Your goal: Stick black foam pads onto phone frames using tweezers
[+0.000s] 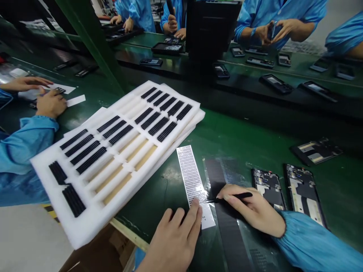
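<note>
My left hand [177, 236] lies over the lower part of a white strip [188, 166] covered in small black dots, its fingers extended and its index fingertip on the strip. Black tweezers [242, 195] are pinched in my right hand [252, 209], their tips pointing left onto the strip near my left fingertip. Beneath my right hand runs a long black band on clear film [231, 240]. Whether the tweezers' tips hold anything is too small to tell. Two opened phone bodies [269, 187] [303, 189] lie right of my right hand.
White foam trays [96, 221] with black parts in slots are stacked at the left. Another phone part [319, 151] lies at the right. Phone housings [275, 83] line the raised shelf beyond. People in blue sleeves work opposite; a person's hands [51, 102] are at far left.
</note>
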A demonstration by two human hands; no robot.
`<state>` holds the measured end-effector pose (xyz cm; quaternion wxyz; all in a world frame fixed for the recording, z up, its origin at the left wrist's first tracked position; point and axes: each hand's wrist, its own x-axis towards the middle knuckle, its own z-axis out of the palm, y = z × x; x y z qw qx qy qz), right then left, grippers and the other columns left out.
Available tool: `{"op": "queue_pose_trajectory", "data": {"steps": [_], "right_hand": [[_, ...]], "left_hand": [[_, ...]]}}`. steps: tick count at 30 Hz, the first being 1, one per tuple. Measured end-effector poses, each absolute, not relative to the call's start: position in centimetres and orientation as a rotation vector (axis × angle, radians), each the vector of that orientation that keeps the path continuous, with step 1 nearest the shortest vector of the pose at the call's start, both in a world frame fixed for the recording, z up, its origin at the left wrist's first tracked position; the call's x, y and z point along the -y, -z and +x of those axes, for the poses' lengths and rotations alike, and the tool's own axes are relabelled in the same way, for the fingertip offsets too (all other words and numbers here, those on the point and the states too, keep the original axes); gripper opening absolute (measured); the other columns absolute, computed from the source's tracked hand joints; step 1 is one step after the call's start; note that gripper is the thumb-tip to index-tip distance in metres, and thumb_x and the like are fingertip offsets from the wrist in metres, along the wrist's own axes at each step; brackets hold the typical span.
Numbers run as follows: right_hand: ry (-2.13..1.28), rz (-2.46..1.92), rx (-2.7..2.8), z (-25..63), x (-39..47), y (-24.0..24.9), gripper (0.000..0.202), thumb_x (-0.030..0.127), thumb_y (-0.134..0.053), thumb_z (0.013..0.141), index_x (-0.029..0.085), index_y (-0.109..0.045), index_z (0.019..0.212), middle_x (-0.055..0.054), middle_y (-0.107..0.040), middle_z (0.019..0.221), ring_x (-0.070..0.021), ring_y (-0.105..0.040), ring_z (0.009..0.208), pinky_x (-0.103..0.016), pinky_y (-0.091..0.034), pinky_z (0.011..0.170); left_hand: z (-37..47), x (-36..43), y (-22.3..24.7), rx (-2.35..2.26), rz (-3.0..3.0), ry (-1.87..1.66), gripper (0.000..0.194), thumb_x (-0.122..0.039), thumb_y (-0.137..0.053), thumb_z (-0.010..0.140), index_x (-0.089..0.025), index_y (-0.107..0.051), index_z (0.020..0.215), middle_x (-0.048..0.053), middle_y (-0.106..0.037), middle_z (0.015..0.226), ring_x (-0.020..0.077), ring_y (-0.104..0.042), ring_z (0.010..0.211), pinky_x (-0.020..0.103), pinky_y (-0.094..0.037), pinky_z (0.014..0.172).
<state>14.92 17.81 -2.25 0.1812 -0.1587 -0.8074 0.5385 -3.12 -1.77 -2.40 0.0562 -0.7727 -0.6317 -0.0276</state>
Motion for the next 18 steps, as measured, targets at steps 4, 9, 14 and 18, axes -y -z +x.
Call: {"op": "queue_pose_trajectory", "data": {"steps": [4,9,14,18], "right_hand": [[-1.550,-0.432,2.258,15.2,-18.3,2.3,0.019,0.013,-0.053,0.099,0.023,-0.069,0.104,-0.001,-0.074,0.097,-0.0133,-0.070,0.091,-0.022,-0.055,0.082],[-1.578,-0.412,2.244,15.1,-18.4,2.5,0.019,0.012,-0.054,0.099,0.022,-0.068,0.105,-0.003,-0.074,0.097,-0.0134,-0.069,0.089,-0.024,-0.055,0.082],[-1.617,-0.398,2.238,15.1,-18.5,2.5,0.019,0.012,-0.054,0.099,0.021,-0.068,0.108,-0.004,-0.073,0.097,-0.0149,-0.069,0.091,-0.026,-0.055,0.081],[-1.664,-0.399,2.223,15.2,-18.5,2.6,0.021,0.012,-0.054,0.099,0.021,-0.068,0.110,-0.005,-0.073,0.099,-0.0156,-0.069,0.093,-0.026,-0.055,0.082]], "left_hand": [[-3.3,1.3,2.5,1.908,-2.352,0.101,0.050,-0.006,-0.040,0.092,-0.014,-0.055,0.139,0.005,-0.053,0.149,0.0227,-0.046,0.090,0.040,-0.035,0.076],[-3.4,0.7,2.2,1.900,-2.379,0.118,0.049,-0.010,-0.039,0.094,-0.014,-0.055,0.139,0.004,-0.058,0.145,0.0230,-0.046,0.089,0.040,-0.035,0.077],[-3.6,0.2,2.3,1.896,-2.392,0.145,0.044,-0.014,-0.038,0.098,-0.016,-0.059,0.136,0.002,-0.063,0.138,0.0228,-0.045,0.087,0.040,-0.033,0.078],[-3.7,-0.1,2.0,1.920,-2.413,0.157,0.042,-0.016,-0.038,0.099,-0.018,-0.061,0.134,0.000,-0.064,0.137,0.0220,-0.044,0.086,0.039,-0.033,0.076]]}}
